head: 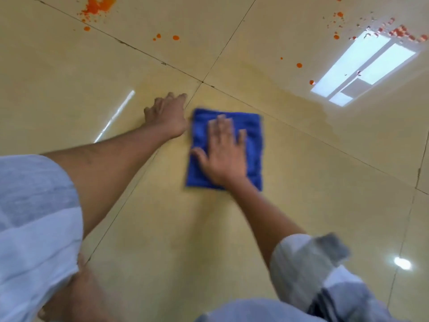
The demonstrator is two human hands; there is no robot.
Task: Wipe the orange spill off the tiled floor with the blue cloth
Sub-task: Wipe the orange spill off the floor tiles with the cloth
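1. Closest in, both pale sleeves (39, 205) frame the shot, and the person is down low over the tiled floor (162, 228).
2. Right hand (222, 152) lies flat, fingers spread and straight, pressing the blue cloth (254, 135) onto the tile. The cloth is folded into a rough square, its edges blurred.
3. Left hand (167, 115) sits just beside the cloth's left edge, fingers relaxed on the bare tile, holding nothing; it looks like a brace.
4. Just beyond the right hand, a damp smear (301, 101) fans out on the tile, so that patch looks wiped, I'd judge.
5. Plenty left: well past the left hand, an orange splash (97, 6) with stray drops (175, 37); far right of the cloth, more orange drops (299, 65) and specks near the window reflection (366, 66).
6. Room to move: open tile on all sides of the cloth, grout lines (232, 26) crossing just ahead of the left hand. No wall or furniture in view.
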